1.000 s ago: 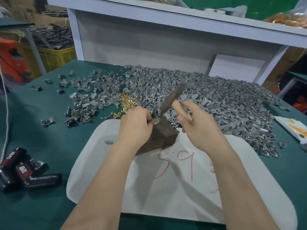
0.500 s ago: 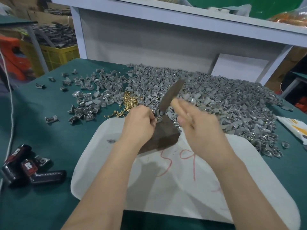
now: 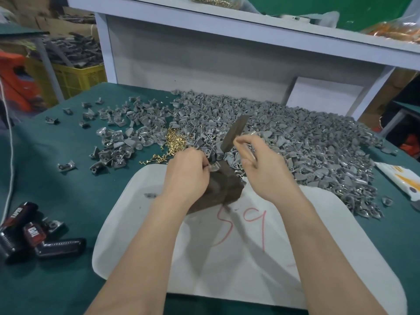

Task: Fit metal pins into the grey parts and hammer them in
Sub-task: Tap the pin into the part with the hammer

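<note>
Hammering stage of pin fitting. Left hand (image 3: 186,172) pinched one grey part (image 3: 214,166) between thumb and fingertips, seating it on the top edge of a dark block (image 3: 225,188) that stood on a white board (image 3: 238,258) marked in red. Right hand (image 3: 264,170) had its fingers curled round the handle of a hammer (image 3: 234,135), whose dark head stood tilted above and just behind the part; blur hid the exact grip. Whether a pin sat in the part could not be made out.

For a sound blow, the part probably needed to lie flat on the block with the pin upright and the pinching fingers low and aside of the strike line. Short, square strokes seemed best, since a glancing hit would likely bend the pin or flick the small part away.

Loose brass pins (image 3: 175,142) lay just beyond the left hand, beside the large heap of grey parts (image 3: 306,142) crowding the block's far and right sides, where it could foul the swing. Black-and-red tools (image 3: 34,235) lay on the green table cover (image 3: 56,183), well apart from the work, and a printed packet (image 3: 400,178) lay at the right.
</note>
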`<state>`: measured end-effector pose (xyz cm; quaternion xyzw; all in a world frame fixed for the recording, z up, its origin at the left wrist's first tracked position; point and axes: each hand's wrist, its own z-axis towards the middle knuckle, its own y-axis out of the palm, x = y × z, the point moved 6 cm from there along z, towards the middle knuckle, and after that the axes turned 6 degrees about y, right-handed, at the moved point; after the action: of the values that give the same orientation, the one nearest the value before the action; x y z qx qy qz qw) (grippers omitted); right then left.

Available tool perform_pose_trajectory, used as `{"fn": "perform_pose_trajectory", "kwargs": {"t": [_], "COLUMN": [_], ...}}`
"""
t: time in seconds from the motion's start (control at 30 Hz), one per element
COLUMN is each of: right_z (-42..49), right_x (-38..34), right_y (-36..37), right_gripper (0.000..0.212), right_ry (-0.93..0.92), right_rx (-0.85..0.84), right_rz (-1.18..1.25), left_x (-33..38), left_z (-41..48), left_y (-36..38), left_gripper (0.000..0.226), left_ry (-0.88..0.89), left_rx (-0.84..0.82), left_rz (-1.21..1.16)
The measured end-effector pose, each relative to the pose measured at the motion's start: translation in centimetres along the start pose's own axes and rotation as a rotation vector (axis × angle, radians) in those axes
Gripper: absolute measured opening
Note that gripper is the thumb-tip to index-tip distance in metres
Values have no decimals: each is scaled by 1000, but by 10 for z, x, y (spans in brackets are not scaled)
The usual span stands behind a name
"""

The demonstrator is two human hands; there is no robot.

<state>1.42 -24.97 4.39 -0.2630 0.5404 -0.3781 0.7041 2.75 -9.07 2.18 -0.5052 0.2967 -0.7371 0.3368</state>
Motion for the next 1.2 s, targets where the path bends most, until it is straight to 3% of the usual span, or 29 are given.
{"fn": "perform_pose_trajectory", "kwargs": {"t": [0.13,0.3,0.4,0.5,0.73,0.87,1.07,1.2], "right_z": [3,1,-1,-1,1,0,-5,-7], "right_x": [9,11,9,6,20,22,23,30], "right_y": [7,1,1,0,-3,-6,-11,-14], "right_gripper": [42,34,47,51,30,29,28,28], "right_ry": [105,53,51,23,95,87,105,130], "right_rx": [-27,-5,-5,22,37,17,-64,-130], "right_rz": [44,57,152,175,242,267,179,110], "left_x": [-2,-6,-5,-2,-5,-1,17,30], "left_z": [1,0,0,1,2,3,6,10], "left_y": [1,2,2,-2,-9,-6,12,16], "left_gripper": [17,22,17,9,17,18,8,7], "left_ry": [-8,-64,-75,-33,-92,-47,20,69], "left_rx": [-9,-35,-49,-13,165,178,4,-10], "left_rz": [7,24,-34,-182,-685,-599,-252,-118]}}
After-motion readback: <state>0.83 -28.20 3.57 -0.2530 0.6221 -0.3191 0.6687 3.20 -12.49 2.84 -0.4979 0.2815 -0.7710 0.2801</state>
